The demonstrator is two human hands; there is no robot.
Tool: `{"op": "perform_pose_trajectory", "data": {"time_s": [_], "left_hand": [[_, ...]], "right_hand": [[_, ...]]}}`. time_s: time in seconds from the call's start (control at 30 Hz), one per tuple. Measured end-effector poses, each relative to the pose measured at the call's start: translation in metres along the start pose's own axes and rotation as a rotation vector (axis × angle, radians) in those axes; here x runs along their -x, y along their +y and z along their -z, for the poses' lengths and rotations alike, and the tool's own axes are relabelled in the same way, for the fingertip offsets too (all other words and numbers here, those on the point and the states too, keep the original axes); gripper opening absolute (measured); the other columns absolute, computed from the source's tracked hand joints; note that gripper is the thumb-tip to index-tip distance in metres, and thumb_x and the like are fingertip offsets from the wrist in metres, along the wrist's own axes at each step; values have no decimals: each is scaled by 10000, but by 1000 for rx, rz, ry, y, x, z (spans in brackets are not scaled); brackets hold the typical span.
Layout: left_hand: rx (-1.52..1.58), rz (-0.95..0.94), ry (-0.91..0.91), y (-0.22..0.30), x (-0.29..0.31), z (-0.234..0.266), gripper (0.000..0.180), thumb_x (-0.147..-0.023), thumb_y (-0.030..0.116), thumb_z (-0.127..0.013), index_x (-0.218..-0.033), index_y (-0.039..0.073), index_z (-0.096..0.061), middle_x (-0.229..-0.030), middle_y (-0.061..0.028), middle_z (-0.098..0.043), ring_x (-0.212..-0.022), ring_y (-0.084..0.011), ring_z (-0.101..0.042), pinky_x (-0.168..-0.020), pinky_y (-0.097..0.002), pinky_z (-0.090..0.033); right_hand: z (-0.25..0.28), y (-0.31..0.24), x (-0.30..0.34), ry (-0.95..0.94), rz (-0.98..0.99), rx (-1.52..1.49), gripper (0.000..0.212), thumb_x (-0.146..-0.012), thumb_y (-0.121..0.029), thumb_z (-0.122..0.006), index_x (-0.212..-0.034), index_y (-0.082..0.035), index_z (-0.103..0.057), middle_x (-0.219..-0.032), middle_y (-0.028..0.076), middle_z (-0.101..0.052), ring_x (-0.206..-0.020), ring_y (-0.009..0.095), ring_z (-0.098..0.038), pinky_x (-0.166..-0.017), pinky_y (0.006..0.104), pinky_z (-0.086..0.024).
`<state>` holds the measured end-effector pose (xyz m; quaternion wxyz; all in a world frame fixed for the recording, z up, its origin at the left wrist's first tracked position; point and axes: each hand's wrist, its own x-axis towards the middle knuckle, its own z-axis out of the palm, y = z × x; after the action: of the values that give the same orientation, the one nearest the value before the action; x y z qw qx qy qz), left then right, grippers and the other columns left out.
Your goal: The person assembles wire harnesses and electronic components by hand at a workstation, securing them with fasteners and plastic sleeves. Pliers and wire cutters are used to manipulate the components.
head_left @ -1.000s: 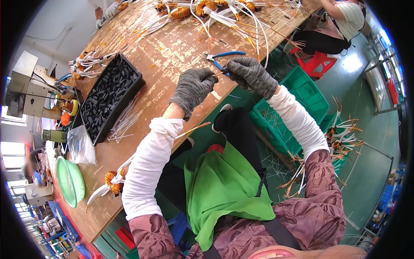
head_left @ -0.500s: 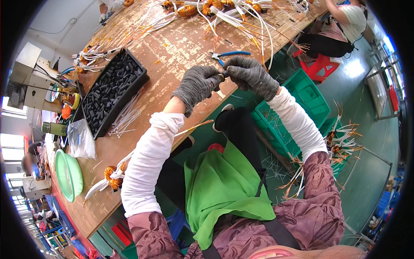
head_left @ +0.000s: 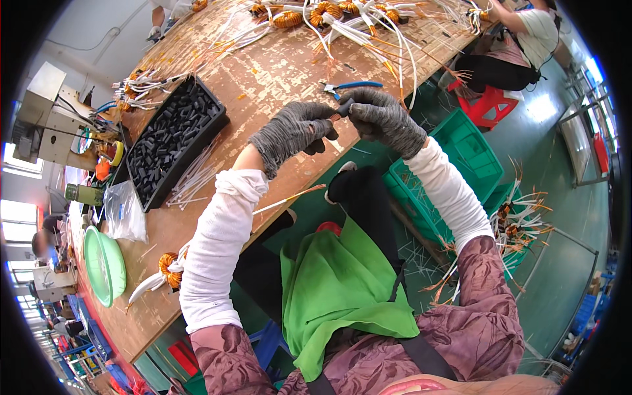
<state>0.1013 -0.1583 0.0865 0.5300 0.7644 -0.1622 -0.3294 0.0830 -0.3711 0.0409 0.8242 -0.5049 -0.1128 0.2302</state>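
Note:
Both my hands wear grey knitted gloves and meet over the table's near edge. My right hand (head_left: 387, 118) pinches a short black sleeve (head_left: 345, 107) between thumb and fingers. Just left of it, my left hand (head_left: 294, 133) has its fingers closed, with a small copper-coloured bit (head_left: 334, 118) at the fingertips; the rest of what it holds is hidden. Blue-handled pliers (head_left: 355, 85) lie on the table just beyond my hands. To the left stands a black tray (head_left: 222, 121) full of short black sleeves (head_left: 170, 135).
Copper-wound ring coils (head_left: 325, 13) with white leads lie at the table's far side. Another coil (head_left: 170, 268) rests by my left elbow. White tubes (head_left: 195, 183), a clear bag (head_left: 124, 212) and a green basin (head_left: 118, 273) are left. Green crates (head_left: 469, 148) stand right; a person sits beyond.
My left hand has drawn slightly left, away from my right fingertips. The black sleeve in my right hand and the copper-coloured bit now show more plainly.

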Motion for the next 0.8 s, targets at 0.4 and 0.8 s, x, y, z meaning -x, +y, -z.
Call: {"op": "perform_pose_trajectory", "data": {"time_s": [0.4,0.8], "left_hand": [[-583,-478,427,-24,-3,-22,249,-796,88,-615,-1031,6,-609,-699,-119,-624,-503,-119,-550,-504,-274,-455],[-748,-498,488,-27,3,-28,233,-777,78,-603,-998,4,-608,-820,-175,-628,-706,-307,-604,-654,-363,-475]], "right_hand": [[-11,18,1,120,62,-119,196,-850,-166,-590,-1005,-48,-568,-658,-42,-441,-514,36,-376,-435,184,-278],[-18,33,3,115,68,-251,203,-873,-190,-561,-983,-19,-570,-705,-20,-463,-524,41,-394,-437,176,-292]]}}
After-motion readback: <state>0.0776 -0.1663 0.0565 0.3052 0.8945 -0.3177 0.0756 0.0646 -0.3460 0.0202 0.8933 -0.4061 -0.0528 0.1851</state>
